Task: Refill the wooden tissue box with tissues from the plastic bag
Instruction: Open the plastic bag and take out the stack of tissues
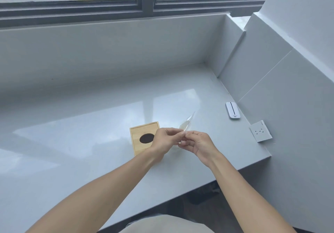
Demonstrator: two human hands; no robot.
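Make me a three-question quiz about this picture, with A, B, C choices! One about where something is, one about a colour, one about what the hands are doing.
1. Where is the wooden box?
A. On the grey counter
B. On the window ledge
C. On the floor

2. What colour is the wall socket?
A. Red
B. Black
C. White

3. What are the hands doing?
A. Resting flat
B. Pinching a clear plastic bag together
C. Lifting the box

Answers:
1 A, the box sits on the counter.
2 C, its plate is white.
3 B, the left hand and right hand meet on the plastic.
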